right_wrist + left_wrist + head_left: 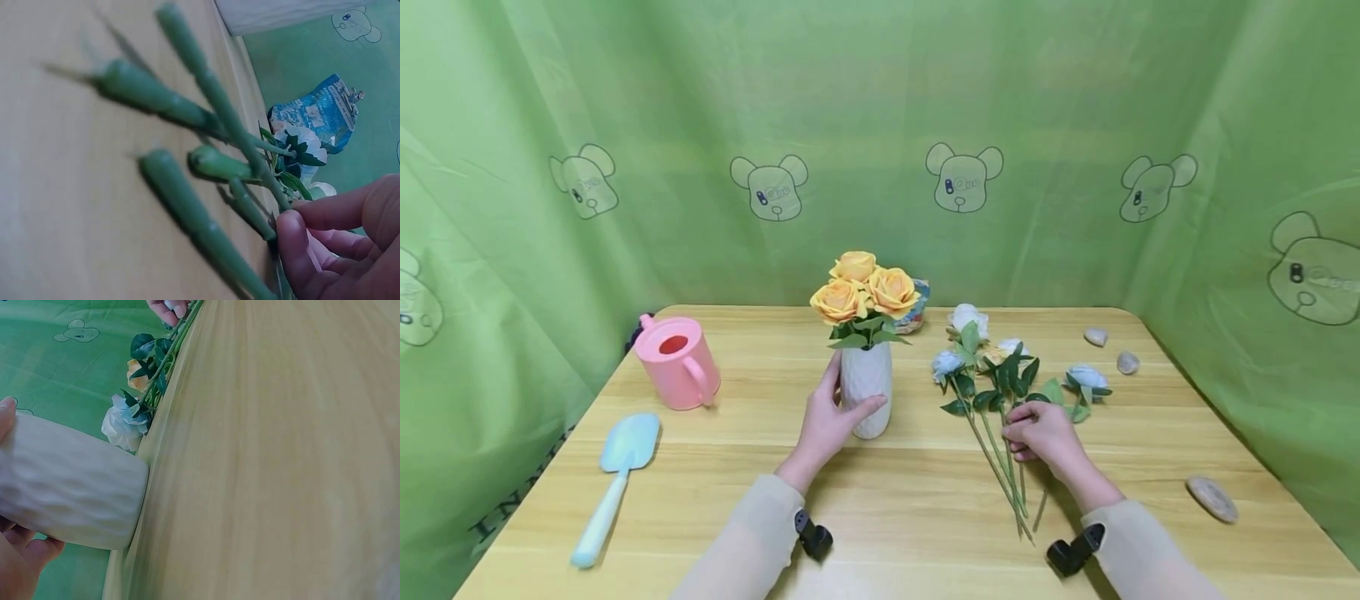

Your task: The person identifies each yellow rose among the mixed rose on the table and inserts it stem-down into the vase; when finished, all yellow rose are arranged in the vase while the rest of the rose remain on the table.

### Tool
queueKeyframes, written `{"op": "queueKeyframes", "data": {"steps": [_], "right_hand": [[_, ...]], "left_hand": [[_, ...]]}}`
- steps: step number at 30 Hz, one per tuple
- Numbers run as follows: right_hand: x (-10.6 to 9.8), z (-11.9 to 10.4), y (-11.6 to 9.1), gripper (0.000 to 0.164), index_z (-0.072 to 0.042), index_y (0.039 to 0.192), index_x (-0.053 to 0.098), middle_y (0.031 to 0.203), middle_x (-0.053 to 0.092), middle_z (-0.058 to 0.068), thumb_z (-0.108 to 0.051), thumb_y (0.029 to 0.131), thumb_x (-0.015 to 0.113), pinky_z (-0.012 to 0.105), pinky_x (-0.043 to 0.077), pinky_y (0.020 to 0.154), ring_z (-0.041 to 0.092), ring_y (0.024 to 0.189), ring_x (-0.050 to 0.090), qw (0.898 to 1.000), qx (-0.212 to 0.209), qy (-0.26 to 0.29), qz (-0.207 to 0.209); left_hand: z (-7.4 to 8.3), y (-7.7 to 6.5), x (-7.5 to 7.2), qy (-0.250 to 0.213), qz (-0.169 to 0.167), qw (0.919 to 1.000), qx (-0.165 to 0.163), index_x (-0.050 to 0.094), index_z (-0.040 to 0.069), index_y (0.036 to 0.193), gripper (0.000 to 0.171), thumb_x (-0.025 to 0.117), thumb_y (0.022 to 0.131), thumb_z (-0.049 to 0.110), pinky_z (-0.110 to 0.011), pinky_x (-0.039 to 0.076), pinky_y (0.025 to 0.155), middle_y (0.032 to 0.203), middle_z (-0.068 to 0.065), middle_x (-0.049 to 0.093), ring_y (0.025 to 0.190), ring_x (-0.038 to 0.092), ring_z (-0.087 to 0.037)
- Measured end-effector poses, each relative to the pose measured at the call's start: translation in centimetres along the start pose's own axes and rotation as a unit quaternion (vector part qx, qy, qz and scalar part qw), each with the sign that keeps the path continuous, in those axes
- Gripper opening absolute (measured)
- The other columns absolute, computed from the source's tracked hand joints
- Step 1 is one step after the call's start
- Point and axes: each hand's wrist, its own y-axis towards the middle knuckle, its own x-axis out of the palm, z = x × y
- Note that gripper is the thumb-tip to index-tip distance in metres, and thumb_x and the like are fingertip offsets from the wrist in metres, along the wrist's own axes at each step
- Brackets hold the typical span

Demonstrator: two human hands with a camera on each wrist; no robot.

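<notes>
A white vase point(872, 375) with a rippled surface stands upright on the table, holding several yellow roses point(857, 287). My left hand point(831, 421) grips the vase from its left side, thumb across the front. In the left wrist view the fingers wrap the vase point(69, 481). To the right, white, pale blue and yellow artificial flowers point(967, 321) lie in a loose bunch. My right hand point(1045, 433) pinches a green stem point(228, 112) of that bunch between thumb and forefinger. Which bloom that stem carries, I cannot tell.
A pink watering can point(673, 375) and a light blue trowel point(617, 475) are at the left. Stones point(1212, 498) lie on the right side of the table point(925, 550). A blue printed bag point(917, 308) stands behind the vase.
</notes>
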Motion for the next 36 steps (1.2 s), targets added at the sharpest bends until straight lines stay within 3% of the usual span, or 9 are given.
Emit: {"op": "queueKeyframes", "data": {"steps": [12, 20, 29, 33, 36], "right_hand": [[-0.8, -1.2, -0.9, 0.042, 0.010, 0.120, 0.048, 0.090, 0.063, 0.022, 0.003, 0.082, 0.063, 0.033, 0.057, 0.060, 0.021, 0.065, 0.062, 0.998, 0.010, 0.056, -0.007], [-1.4, -3.6, -2.1, 0.047, 0.011, 0.123, 0.046, 0.090, 0.065, 0.013, 0.003, 0.081, 0.065, 0.037, 0.057, 0.065, 0.028, 0.073, 0.064, 0.994, -0.053, 0.095, -0.030], [-1.2, -6.2, -3.2, 0.043, 0.010, 0.120, 0.047, 0.094, 0.066, 0.013, 0.001, 0.082, 0.066, 0.036, 0.057, 0.066, 0.019, 0.070, 0.065, 0.985, -0.120, 0.119, -0.022], [-1.0, -8.1, -3.7, 0.040, 0.009, 0.118, 0.048, 0.094, 0.065, 0.010, 0.002, 0.083, 0.065, 0.035, 0.057, 0.065, 0.018, 0.070, 0.064, 0.978, -0.148, 0.144, -0.026], [-0.9, -10.1, -4.2, 0.037, 0.008, 0.115, 0.049, 0.091, 0.065, 0.008, 0.005, 0.082, 0.064, 0.033, 0.057, 0.063, 0.017, 0.070, 0.064, 0.967, -0.177, 0.181, -0.025]], "left_hand": [[-0.2, -0.3, 0.0, 0.002, -0.003, 0.9998, -0.017, 0.018, 0.009, 0.149, 0.089, 0.074, 0.081, 0.021, -0.045, 0.030, 0.105, 0.149, -0.012, 0.028, 0.132, 0.032, -0.026], [0.0, -0.3, 0.1, 0.014, 0.003, 0.9998, -0.012, 0.018, 0.008, 0.148, 0.089, 0.074, 0.081, 0.022, -0.045, 0.032, 0.104, 0.148, -0.013, 0.029, 0.131, 0.034, -0.027], [0.0, -0.2, 0.1, 0.012, 0.002, 0.9999, -0.004, 0.019, 0.007, 0.148, 0.089, 0.074, 0.081, 0.020, -0.044, 0.032, 0.105, 0.148, -0.013, 0.029, 0.131, 0.033, -0.027], [0.0, -0.1, 0.1, 0.010, 0.002, 0.9999, -0.003, 0.018, 0.007, 0.148, 0.089, 0.074, 0.081, 0.020, -0.044, 0.032, 0.105, 0.148, -0.012, 0.029, 0.131, 0.034, -0.026], [-0.1, -0.1, 0.1, 0.009, 0.003, 0.9999, -0.004, 0.018, 0.008, 0.148, 0.089, 0.074, 0.081, 0.021, -0.044, 0.032, 0.105, 0.148, -0.012, 0.029, 0.131, 0.034, -0.026]]}}
